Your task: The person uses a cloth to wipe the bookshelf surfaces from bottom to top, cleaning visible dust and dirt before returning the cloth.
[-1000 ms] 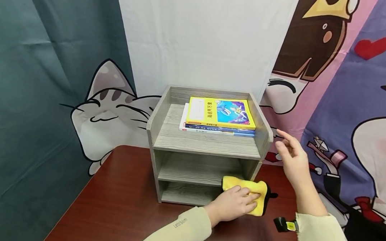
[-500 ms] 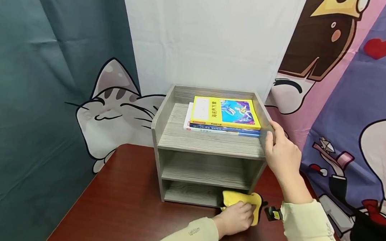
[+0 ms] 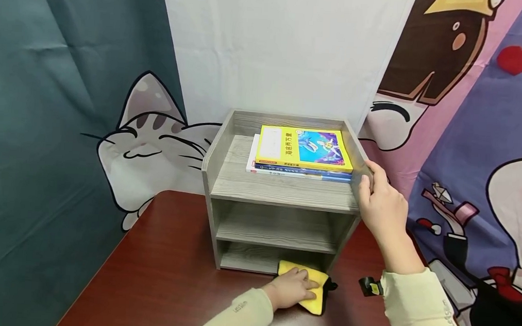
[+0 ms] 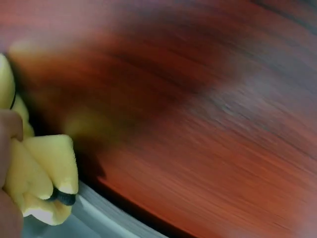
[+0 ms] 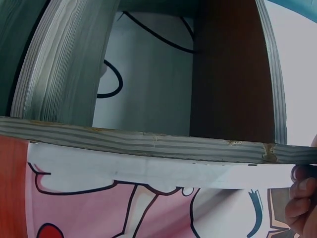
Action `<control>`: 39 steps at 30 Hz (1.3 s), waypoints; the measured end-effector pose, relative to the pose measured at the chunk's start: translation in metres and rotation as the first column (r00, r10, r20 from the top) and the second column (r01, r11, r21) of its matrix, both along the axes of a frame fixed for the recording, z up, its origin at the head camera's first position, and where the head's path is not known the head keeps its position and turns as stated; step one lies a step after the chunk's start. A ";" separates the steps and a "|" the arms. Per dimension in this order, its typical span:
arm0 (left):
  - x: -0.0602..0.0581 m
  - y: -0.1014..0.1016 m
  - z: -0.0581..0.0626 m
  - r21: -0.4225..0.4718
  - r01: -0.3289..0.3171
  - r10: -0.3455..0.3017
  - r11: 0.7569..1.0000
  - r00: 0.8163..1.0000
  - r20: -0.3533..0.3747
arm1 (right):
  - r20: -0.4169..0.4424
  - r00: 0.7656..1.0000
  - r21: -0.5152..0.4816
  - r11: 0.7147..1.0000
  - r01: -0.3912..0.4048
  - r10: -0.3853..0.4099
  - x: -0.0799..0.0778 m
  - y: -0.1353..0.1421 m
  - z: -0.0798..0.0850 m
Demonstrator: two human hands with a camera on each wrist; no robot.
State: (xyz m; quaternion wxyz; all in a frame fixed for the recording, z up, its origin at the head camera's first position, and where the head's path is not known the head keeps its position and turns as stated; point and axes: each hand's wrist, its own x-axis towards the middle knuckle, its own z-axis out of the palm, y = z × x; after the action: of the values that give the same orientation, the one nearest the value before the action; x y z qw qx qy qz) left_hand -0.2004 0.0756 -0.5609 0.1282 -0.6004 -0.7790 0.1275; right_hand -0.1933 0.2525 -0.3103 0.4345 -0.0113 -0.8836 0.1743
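My left hand (image 3: 292,287) holds a yellow cleaning cloth (image 3: 319,278) with dark edging down against the table, just in front of the lower right of a grey wooden shelf unit (image 3: 281,192). In the left wrist view the cloth (image 4: 53,161) is bunched beside the shelf's edge, with only a bit of the hand showing. My right hand (image 3: 382,205) grips the upper edge of the shelf's right side panel, thumb on the inner side. The right wrist view catches only that hand's fingers (image 5: 301,198) at the panel's end.
A stack of books (image 3: 305,149), a yellow one uppermost, lies on the shelf's top level. The unit stands on a reddish-brown table (image 3: 160,265). Printed curtains (image 3: 283,52) hang behind and at both sides. A small black device (image 3: 369,287) is at the right sleeve.
My right hand has come from beside the shelf onto its right panel and holds there. The left hand has moved the cloth leftward and nearer along the shelf's front.
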 end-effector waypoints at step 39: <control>-0.023 -0.254 -0.010 0.438 -0.176 0.114 0.881 0.980 0.165 | 0.034 0.999 -0.010 1.000 -0.005 0.006 0.002 0.000 0.002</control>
State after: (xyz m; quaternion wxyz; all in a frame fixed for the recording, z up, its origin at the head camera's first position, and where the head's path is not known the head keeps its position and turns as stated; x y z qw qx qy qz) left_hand -0.2235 -0.1788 -0.5709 0.2013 -0.5014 -0.8369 -0.0878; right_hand -0.1918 0.2528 -0.3080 0.4190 -0.0139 -0.8900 0.1796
